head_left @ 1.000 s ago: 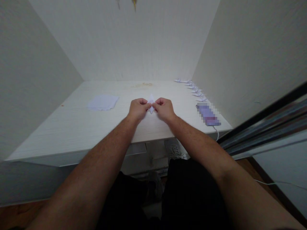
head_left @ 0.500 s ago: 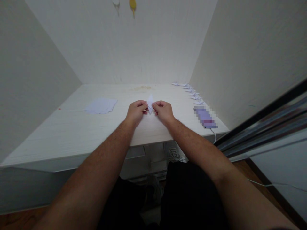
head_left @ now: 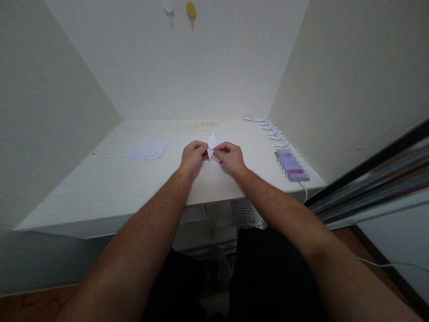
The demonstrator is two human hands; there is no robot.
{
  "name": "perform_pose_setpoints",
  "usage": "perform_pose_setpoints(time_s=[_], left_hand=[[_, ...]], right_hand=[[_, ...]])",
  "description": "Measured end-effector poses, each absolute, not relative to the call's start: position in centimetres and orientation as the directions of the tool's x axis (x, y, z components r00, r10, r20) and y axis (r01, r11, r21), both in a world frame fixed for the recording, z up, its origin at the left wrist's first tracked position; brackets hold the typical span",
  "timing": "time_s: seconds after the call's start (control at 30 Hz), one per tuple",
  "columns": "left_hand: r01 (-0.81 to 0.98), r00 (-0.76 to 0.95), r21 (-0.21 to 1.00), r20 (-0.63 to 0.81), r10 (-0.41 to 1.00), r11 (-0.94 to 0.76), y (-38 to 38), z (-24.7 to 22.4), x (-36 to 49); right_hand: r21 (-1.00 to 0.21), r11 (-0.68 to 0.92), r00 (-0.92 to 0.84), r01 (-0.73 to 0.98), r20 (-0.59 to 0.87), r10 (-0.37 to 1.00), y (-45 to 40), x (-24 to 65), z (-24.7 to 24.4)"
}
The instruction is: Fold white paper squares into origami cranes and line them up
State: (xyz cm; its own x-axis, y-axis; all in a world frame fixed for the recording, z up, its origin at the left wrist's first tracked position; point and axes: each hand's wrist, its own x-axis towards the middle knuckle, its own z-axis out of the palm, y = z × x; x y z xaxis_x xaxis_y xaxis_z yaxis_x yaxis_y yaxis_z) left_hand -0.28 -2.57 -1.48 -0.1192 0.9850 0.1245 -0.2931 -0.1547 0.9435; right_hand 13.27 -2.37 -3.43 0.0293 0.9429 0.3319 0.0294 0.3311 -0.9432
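Observation:
A small folded piece of white paper (head_left: pixel 212 139) is held between my two hands, just above the white desk (head_left: pixel 150 188). It has a pointed tip at the top and another at the bottom. My left hand (head_left: pixel 194 156) pinches its left edge between thumb and fingers. From the other side, my right hand (head_left: pixel 230 156) is closed with thumb and index finger on the paper's right edge. The fingers hide part of the folds.
A stack of white paper sheets (head_left: pixel 148 149) lies on the left of the desk. Several folded white paper figures (head_left: pixel 273 133) line the right edge, with a pixelated phone (head_left: pixel 291 165) and its cable (head_left: pixel 304 192) nearer me. Walls enclose the desk at the back and sides.
The view has shifted slightly, moving everything a little to the right. My right fingers have changed their hold on the paper's right edge, and the paper looks slightly turned.

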Motion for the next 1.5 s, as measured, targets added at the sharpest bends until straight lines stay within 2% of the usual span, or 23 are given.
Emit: perform_pose_setpoints(time_s=[0.17,0.73,1.03,1.5], left_hand=[[-0.339,-0.069,0.936,0.079,0.995,-0.098,-2.8,-1.4,-0.4],[-0.336,0.045,0.938,0.105,0.993,-0.084,-3.3,-1.3,-0.5],[-0.305,0.081,0.948,0.121,0.989,-0.091,-3.3,-1.3,-0.6],[-0.308,0.072,0.95,0.074,0.995,-0.048,-3.5,-1.0,-0.6]], right_hand=[[-0.935,0.352,0.015,0.044,0.353,0.935,-2.3,13.4,-3.7],[-0.937,0.34,0.083,0.077,0.346,0.935,-2.7,13.1,-3.2],[-0.937,0.347,0.062,-0.024,0.345,0.936,-2.9,13.1,-2.7],[-0.934,0.34,0.044,0.105,0.346,0.937,-2.7,13.2,-3.3]])
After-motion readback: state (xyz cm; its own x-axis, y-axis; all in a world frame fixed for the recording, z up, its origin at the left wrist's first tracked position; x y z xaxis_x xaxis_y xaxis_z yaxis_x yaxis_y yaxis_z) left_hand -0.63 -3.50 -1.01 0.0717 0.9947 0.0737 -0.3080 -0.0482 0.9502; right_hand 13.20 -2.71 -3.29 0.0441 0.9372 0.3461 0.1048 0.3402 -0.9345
